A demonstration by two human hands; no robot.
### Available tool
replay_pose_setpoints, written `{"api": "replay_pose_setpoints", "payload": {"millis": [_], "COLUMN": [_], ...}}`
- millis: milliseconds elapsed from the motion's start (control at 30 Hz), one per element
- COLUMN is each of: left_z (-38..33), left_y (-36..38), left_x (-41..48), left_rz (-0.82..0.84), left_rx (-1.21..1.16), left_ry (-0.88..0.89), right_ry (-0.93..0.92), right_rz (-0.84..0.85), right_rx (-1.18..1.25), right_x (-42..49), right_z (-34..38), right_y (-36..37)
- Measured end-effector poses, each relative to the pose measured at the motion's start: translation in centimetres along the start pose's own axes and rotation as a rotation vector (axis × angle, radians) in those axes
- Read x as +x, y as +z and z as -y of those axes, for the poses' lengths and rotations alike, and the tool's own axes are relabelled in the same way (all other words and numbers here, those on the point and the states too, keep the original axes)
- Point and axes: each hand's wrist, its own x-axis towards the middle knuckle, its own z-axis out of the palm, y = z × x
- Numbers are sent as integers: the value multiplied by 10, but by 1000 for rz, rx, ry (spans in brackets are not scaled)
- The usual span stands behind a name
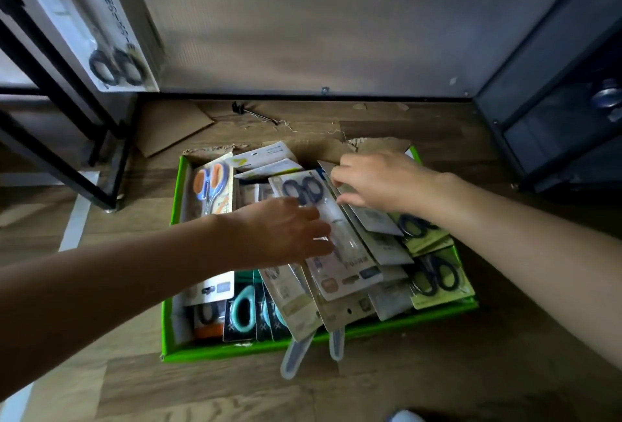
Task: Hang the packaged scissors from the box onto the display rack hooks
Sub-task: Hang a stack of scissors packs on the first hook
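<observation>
A green cardboard box (175, 327) sits on the wooden floor, filled with several packaged scissors. One pack with dark-handled scissors (313, 199) lies on top in the middle. My left hand (282, 233) lies over that pack's lower part, fingers curled at its edge. My right hand (373, 182) reaches in from the right and its fingertips touch the upper edge of the packs beside it. An orange-handled pack (212, 186) stands at the box's left side, teal-handled packs (245, 310) at the front.
A loose metal display hook (255, 113) lies on the floor behind the box. The rack's pale back panel (319, 24) rises beyond it. A black frame with a scissors poster (97, 24) stands left, a dark cabinet (555, 111) right. Torn cardboard flaps (168, 125) lie behind the box.
</observation>
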Motion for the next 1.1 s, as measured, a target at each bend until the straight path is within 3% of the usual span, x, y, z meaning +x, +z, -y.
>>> {"api": "replay_pose_setpoints", "payload": {"millis": [167, 433, 700, 867, 1100], "left_z": [3, -1, -6, -10, 2], "left_y": [11, -1, -13, -26, -33], "left_x": [-1, -12, -16, -12, -19], "left_rz": [-32, -151, -203, -345, -502], "left_rx": [17, 32, -199, -293, -637], "left_ry": [-4, 2, -69, -223, -359], "right_ry": [-25, -205, -243, -214, -216], "right_rz": [-19, -261, -288, -216, -278], "right_rx": [21, -60, 41, 216, 361], "right_x": [-3, -9, -9, -6, 3], "right_z": [4, 3, 6, 11, 5], "right_y": [10, 19, 12, -3, -10]}}
